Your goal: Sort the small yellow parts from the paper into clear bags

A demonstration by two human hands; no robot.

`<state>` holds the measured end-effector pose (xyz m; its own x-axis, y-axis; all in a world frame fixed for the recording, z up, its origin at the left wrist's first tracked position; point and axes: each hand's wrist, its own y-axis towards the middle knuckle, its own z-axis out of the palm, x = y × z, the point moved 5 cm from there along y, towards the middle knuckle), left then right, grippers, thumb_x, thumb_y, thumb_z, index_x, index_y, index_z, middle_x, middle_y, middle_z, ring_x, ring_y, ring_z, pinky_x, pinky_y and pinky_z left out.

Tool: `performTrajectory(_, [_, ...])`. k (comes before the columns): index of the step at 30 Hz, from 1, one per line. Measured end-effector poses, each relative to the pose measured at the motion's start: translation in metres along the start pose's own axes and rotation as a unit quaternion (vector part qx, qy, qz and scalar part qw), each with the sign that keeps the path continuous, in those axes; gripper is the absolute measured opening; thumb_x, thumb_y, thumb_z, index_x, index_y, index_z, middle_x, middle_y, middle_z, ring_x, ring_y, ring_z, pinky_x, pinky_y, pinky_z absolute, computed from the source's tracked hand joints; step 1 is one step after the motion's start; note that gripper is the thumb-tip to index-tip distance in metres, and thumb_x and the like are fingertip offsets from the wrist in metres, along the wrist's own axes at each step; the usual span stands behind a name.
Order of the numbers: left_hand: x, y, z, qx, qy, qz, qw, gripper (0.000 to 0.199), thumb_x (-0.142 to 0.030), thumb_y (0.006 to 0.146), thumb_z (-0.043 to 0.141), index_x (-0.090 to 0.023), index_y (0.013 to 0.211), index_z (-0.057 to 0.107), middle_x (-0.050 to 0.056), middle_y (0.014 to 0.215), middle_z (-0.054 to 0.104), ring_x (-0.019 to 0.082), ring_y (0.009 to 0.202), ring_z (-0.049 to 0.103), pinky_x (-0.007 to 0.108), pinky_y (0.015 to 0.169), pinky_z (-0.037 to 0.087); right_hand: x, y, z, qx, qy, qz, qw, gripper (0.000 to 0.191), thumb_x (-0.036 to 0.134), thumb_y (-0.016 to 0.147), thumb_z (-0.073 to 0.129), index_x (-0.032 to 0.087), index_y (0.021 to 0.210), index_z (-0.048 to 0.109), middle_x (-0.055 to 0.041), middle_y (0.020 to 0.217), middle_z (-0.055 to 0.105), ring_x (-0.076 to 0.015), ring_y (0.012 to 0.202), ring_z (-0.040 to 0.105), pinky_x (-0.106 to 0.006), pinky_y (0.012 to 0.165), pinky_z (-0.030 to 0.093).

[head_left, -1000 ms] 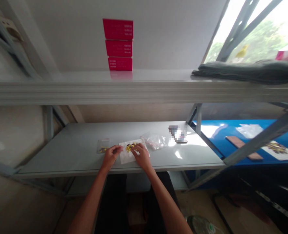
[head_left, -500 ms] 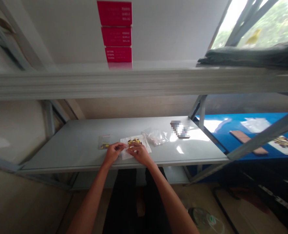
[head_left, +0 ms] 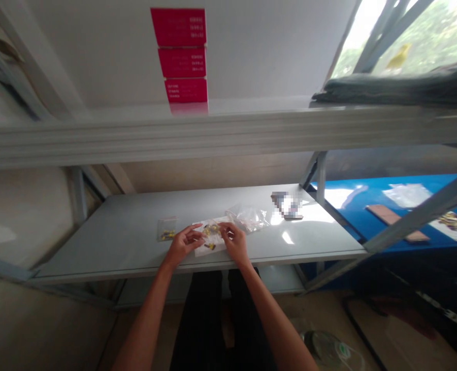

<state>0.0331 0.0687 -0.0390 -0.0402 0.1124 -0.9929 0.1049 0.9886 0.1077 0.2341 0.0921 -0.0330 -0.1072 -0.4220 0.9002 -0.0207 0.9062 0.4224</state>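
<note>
A white sheet of paper (head_left: 201,251) lies near the front edge of the table, with small yellow and dark brown pieces (head_left: 212,246) on it. Above the sheet, my left hand (head_left: 185,242) and my right hand (head_left: 234,241) face each other. Their fingertips pinch opposite sides of what looks like a small clear plastic bag (head_left: 213,233), and some pieces show hazily through it. Left of my left hand lies another clear zip bag (head_left: 167,226) with several yellow and dark pieces inside.
Crumpled clear plastic bags (head_left: 251,217) lie right of the sheet, and a pixelated item (head_left: 287,205) is farther right. Overhead runs a shelf edge (head_left: 228,136) carrying red boxes (head_left: 182,62). A blue table (head_left: 344,201) at the right holds a brown phone-like slab (head_left: 396,221) and more pieces.
My hands have moved apart, the right one shifting right, and the clear plastic now spans between them. More of the sheet's lower pieces show. The view has shifted slightly.
</note>
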Motion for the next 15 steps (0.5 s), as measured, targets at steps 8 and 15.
performTrajectory(8, [-0.001, -0.001, -0.001, -0.005, 0.041, 0.02, 0.999, 0.048, -0.047, 0.08, 0.074, -0.017, 0.116, 0.07, 0.01, 0.098, 0.076, 0.024, 0.092, 0.07, 0.032, 0.083, 0.052, -0.004, 0.001, 0.007, 0.084, 0.097, 0.03, 0.991, 0.031, 0.042, 0.087, 0.065, 0.019, 0.106, 0.072, -0.0033, 0.08, 0.071, -0.0143, 0.062, 0.062, -0.023, 0.053, 0.048])
performTrajectory(15, [-0.003, -0.001, -0.006, -0.074, 0.053, 0.04, 0.995, 0.029, -0.046, 0.078, 0.075, -0.017, 0.079, 0.073, 0.004, 0.077, 0.071, 0.019, 0.076, 0.064, 0.027, 0.075, 0.049, 0.004, -0.001, 0.013, 0.155, 0.061, 0.011, 0.986, 0.03, 0.041, 0.089, 0.065, 0.02, 0.11, 0.073, -0.0049, 0.09, 0.075, -0.0128, 0.064, 0.062, -0.022, 0.057, 0.048])
